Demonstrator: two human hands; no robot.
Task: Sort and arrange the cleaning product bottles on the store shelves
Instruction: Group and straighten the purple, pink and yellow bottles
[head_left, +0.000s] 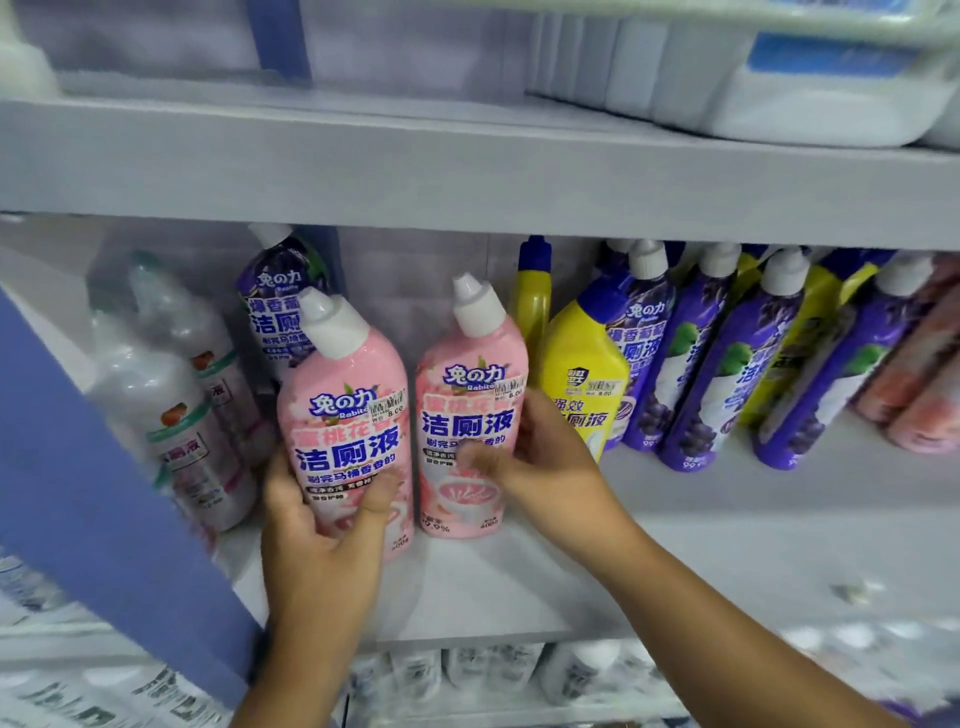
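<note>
Two pink toilet-cleaner bottles with white caps stand side by side on the middle shelf (493, 587). My left hand (317, 525) grips the lower part of the left pink bottle (345, 410), thumb across its label. My right hand (540, 457) holds the right pink bottle (470, 395) from its right side, thumb on the front. Behind the left one stands a purple bottle (280, 296). To the right stand a yellow bottle (582, 384) with a blue cap and a second yellow one (531, 291) behind it.
Several purple bottles (711, 364) and pink ones (919, 389) fill the shelf's right side. Clear plastic-wrapped bottles (171, 395) stand at the left beside a blue upright (88, 478). White packs (810, 93) lie on the shelf above. More white bottles (493, 670) sit below.
</note>
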